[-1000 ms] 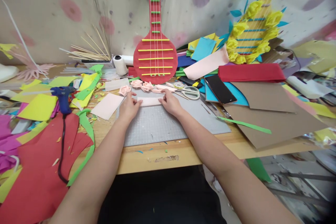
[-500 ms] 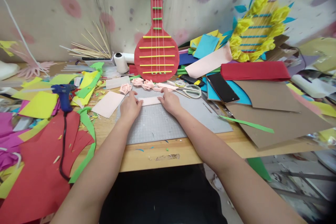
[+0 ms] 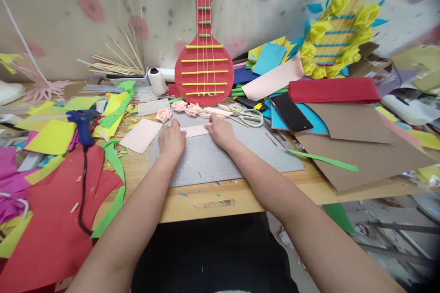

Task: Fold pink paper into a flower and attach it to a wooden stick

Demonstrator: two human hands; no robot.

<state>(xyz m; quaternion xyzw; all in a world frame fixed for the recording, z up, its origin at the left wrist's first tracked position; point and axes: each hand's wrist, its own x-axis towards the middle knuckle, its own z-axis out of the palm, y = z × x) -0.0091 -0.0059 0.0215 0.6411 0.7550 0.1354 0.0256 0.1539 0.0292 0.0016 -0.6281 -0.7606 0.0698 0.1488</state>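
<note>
A pale pink paper strip lies across the grey cutting mat, stretched between my two hands. My left hand pinches its left end, and my right hand grips its right end with bent fingers. Just beyond the strip sit pink paper roses and a few pink paper pieces. Scissors with pale handles rest right of my right hand. To the left of my left hand is a pale pink paper rectangle.
A red paper lute shape stands at the back. Left are a blue glue gun with its cord and red paper. Right are a black phone, brown cardboard and a green strip. The table's front edge is near.
Both hands keep hold of the paper strip in nearly the same place. The view has shifted very slightly; the other things lie as before.
</note>
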